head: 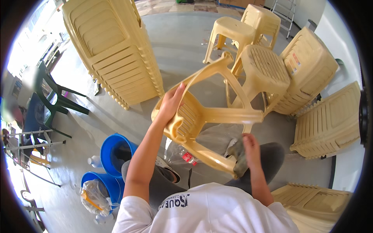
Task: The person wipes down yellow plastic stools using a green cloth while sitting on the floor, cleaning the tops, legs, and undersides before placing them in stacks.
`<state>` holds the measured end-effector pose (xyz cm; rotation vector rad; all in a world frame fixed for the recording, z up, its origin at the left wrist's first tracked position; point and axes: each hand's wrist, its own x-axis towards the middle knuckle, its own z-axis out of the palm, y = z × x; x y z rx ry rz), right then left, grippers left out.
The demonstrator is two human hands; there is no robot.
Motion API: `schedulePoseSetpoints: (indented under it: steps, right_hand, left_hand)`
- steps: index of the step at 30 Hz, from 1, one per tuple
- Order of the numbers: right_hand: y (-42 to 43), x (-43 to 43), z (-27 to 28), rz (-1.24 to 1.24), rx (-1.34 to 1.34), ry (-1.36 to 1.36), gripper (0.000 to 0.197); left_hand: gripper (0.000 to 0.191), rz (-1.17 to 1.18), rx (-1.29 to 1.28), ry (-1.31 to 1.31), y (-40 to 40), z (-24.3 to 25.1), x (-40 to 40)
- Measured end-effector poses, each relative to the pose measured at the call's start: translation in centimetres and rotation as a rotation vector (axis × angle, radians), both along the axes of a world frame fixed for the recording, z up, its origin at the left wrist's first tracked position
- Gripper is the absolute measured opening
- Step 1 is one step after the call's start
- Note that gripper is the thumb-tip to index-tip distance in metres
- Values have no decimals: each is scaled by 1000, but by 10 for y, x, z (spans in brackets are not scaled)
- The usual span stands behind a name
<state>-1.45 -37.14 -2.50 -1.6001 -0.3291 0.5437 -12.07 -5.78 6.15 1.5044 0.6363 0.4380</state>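
A cream plastic stool [233,115] is tipped on its side in front of me, with its legs and open underside turned partly towards me. My left hand [172,104] grips the stool near its seat end, the thumb lying along a leg. In my right hand [251,151] is a damp-looking grey-green cloth [239,157], pressed around the foot of the stool leg nearest my right knee. A clear plastic bag [214,138] lies on the floor under the stool, by a plastic bottle with a red Coca-Cola label [188,158].
Two blue buckets [105,157] stand at my left; one holds a plastic bag and a yellow-handled tool [90,201]. Tall stacks of cream stools [116,58] rise ahead, and more stools [266,65] stand at right. A dark green chair [55,90] is far left.
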Motion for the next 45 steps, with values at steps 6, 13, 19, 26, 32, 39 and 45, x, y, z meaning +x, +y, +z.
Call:
schedulePoseSetpoints:
  steps: [6,13,19,26,32,39,45]
  right_hand:
    - [66,-43,54,341,-316,-873,29]
    - [103,-17,89,761,-180,-668,21]
    - [125,-17,153,843,-45,-536,17]
    - [140,-32,151,914,97,-337,17]
    - [145,-35,135,897,196,-107,16]
    - [128,4,115,762,540,84,29]
    - [118,20,135,740,830,35,42]
  left_hand:
    - [63,69,78,63,-3,50,41]
    - [79,-24,103,7,36,97,54]
    - [88,-202,184,160,59,156,30]
    - [93,-119,310,301,66,158,6]
    - [80,-61,673,417,72,177,-38]
    - [81,954,277,-64,148,50,-258]
    - [90,597,-303,339,166,-135,-302]
